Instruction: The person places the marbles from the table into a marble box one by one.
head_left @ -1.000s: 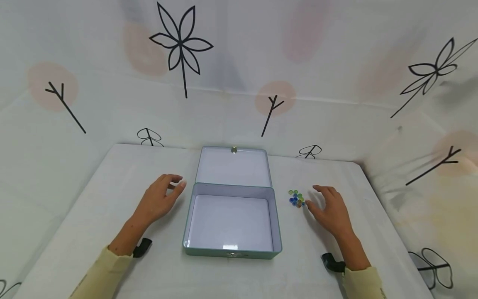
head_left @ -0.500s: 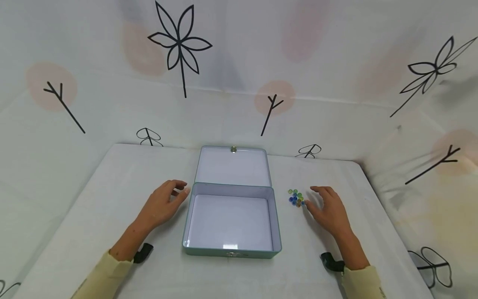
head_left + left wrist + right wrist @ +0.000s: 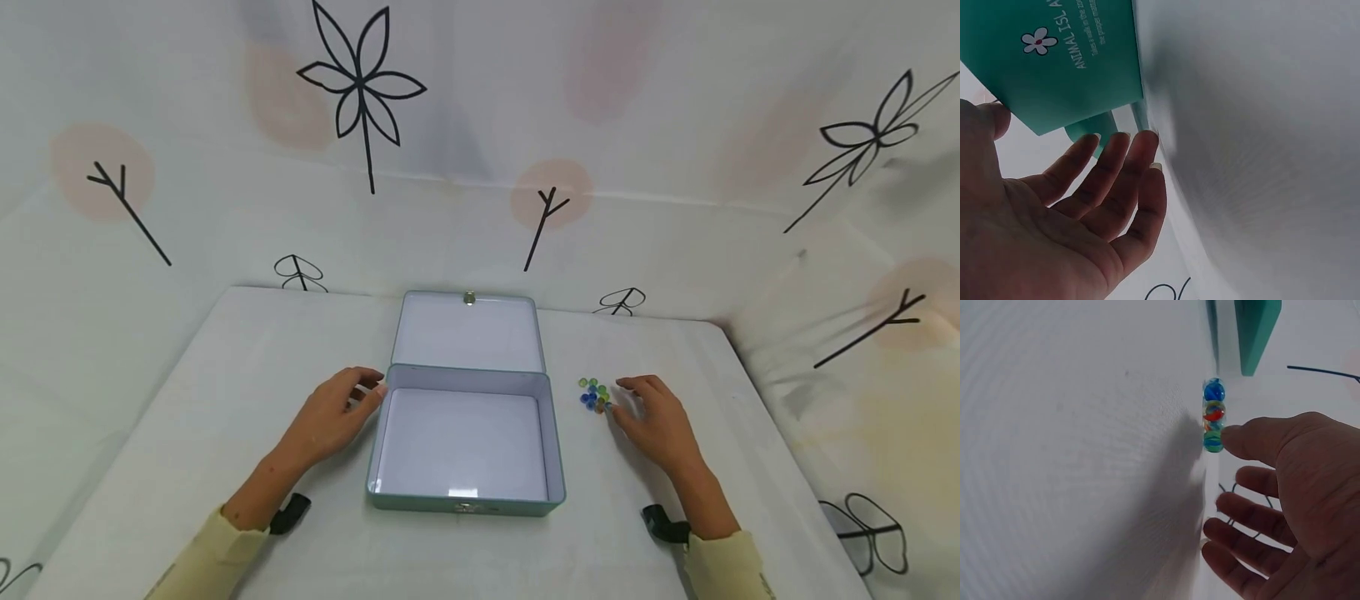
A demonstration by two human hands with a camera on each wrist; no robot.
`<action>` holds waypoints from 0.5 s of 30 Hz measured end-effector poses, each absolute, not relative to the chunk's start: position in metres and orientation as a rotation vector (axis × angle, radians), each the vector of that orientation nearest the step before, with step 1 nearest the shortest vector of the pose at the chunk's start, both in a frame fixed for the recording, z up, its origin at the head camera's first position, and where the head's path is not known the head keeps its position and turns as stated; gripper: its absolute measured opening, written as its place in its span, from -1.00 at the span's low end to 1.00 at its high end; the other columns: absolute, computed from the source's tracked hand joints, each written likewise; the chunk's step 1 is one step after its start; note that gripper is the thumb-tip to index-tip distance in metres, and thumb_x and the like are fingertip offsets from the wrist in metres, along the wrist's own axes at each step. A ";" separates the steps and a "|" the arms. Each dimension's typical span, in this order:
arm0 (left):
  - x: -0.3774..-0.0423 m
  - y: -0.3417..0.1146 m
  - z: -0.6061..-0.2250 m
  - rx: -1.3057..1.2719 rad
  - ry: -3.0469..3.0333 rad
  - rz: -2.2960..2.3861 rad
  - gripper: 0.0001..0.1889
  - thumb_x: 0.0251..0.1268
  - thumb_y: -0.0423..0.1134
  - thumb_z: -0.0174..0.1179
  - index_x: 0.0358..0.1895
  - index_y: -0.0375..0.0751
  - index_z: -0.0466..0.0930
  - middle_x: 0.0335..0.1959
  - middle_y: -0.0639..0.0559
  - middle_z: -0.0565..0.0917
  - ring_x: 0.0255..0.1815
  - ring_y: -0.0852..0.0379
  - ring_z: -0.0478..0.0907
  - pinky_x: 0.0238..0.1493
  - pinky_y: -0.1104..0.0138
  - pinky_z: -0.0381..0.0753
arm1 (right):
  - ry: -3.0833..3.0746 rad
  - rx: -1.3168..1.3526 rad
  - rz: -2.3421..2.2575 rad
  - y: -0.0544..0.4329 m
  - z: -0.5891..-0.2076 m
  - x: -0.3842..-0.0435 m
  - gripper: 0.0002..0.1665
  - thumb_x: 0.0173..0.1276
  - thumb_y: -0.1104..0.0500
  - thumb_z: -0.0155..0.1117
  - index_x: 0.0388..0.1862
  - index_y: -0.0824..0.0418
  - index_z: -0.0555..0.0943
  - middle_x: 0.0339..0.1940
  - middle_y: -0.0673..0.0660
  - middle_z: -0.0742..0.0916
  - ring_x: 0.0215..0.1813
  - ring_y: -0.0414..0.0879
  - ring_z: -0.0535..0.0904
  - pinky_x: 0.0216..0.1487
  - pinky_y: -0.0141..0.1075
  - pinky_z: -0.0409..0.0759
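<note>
A hinged green tin box point(image 3: 467, 507) with a pale inside stands in the middle of the table, its lid point(image 3: 468, 333) laid back and nothing inside. At the box's left wall is my left hand point(image 3: 330, 417), fingers loosely bent and holding nothing. In the left wrist view its thumb is right at the printed green side point(image 3: 1054, 62). A cluster of glass marbles point(image 3: 595, 396), blue, green and amber, lies right of the box. Close on their right, my right hand point(image 3: 660, 425) has its thumb tip at the nearest marble point(image 3: 1213, 440), the other fingers spread and slightly bent.
A white cloth covers the table point(image 3: 300, 333). Behind and beside it hangs a pale backdrop point(image 3: 465, 225) with black plant drawings. A black wrist camera point(image 3: 663, 525) sits at the right wrist, another black camera point(image 3: 290, 514) at the left.
My left hand has moved right and slightly nearer, up to the box's left wall. My right hand has shifted a little left toward the marbles. The box and marbles stay in place.
</note>
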State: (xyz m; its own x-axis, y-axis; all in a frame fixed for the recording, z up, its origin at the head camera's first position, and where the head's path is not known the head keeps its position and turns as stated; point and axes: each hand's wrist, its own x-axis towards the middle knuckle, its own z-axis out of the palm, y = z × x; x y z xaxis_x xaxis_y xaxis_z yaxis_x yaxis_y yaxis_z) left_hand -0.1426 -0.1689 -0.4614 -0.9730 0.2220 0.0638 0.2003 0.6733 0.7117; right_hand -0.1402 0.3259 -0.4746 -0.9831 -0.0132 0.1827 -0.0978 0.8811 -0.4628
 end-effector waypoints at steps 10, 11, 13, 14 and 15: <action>-0.140 -0.165 -0.461 0.373 2.792 1.231 -0.44 0.68 0.18 0.05 0.41 -0.17 0.53 0.21 -0.09 0.69 0.12 -0.03 0.68 0.14 0.01 0.72 | -2.856 0.148 0.721 0.327 -0.480 -0.140 -0.52 0.35 0.31 0.51 0.22 0.36 0.65 0.15 0.31 0.65 0.17 0.24 0.62 0.18 0.20 0.66; -0.141 -0.165 -0.461 0.374 2.787 1.236 -0.44 0.68 0.18 0.06 0.41 -0.17 0.53 0.21 -0.09 0.69 0.12 -0.02 0.69 0.15 0.01 0.72 | -2.852 0.153 0.718 0.327 -0.480 -0.140 -0.53 0.34 0.31 0.51 0.21 0.36 0.65 0.14 0.31 0.66 0.16 0.23 0.62 0.17 0.19 0.66; -0.141 -0.165 -0.462 0.377 2.776 1.246 -0.45 0.67 0.18 0.07 0.40 -0.17 0.53 0.21 -0.09 0.69 0.12 -0.02 0.70 0.14 0.02 0.73 | -2.843 0.161 0.717 0.327 -0.481 -0.141 -0.54 0.33 0.32 0.52 0.19 0.37 0.66 0.13 0.31 0.66 0.14 0.22 0.63 0.14 0.17 0.67; -0.141 -0.165 -0.462 0.377 2.769 1.250 -0.45 0.67 0.17 0.07 0.40 -0.17 0.52 0.21 -0.10 0.69 0.11 -0.02 0.70 0.14 0.02 0.73 | -2.842 0.162 0.716 0.327 -0.481 -0.141 -0.55 0.33 0.32 0.52 0.18 0.37 0.66 0.12 0.30 0.67 0.14 0.22 0.63 0.13 0.17 0.68; -0.141 -0.164 -0.462 0.375 2.761 1.257 -0.45 0.67 0.17 0.07 0.40 -0.17 0.52 0.21 -0.10 0.69 0.11 -0.02 0.71 0.14 0.03 0.73 | -2.841 0.163 0.716 0.327 -0.481 -0.141 -0.56 0.33 0.32 0.52 0.17 0.37 0.66 0.10 0.30 0.67 0.13 0.21 0.63 0.12 0.16 0.68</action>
State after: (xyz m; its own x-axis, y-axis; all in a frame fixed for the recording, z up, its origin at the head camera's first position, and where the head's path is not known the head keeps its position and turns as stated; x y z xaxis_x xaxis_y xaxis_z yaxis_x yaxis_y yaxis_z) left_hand -0.1412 -0.1644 -0.4618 -0.9664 0.2559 0.0245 0.1865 0.6325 0.7518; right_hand -0.1408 0.3270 -0.4814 -0.9725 -0.0560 0.2262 -0.1565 0.8762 -0.4558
